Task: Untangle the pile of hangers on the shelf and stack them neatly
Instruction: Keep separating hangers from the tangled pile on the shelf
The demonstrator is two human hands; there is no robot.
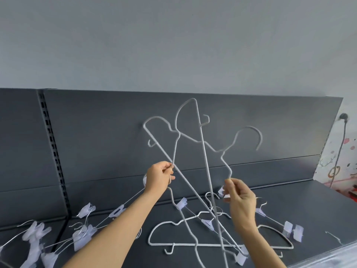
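Two tangled white wire hangers stand lifted above the dark shelf. My left hand pinches the wire of one raised hanger, whose long bar runs down to the shelf. My right hand pinches the shoulder wire of the other raised hanger, its hook curling up to the right. Their wires cross between my hands. Another white hanger lies flat on the shelf below. Several metal hangers with clear clips lie under and around it.
A loose heap of clip hangers lies on the shelf at the left. The dark back panel rises behind, with a slotted upright at the left. A power cable hangs by the wall at the right.
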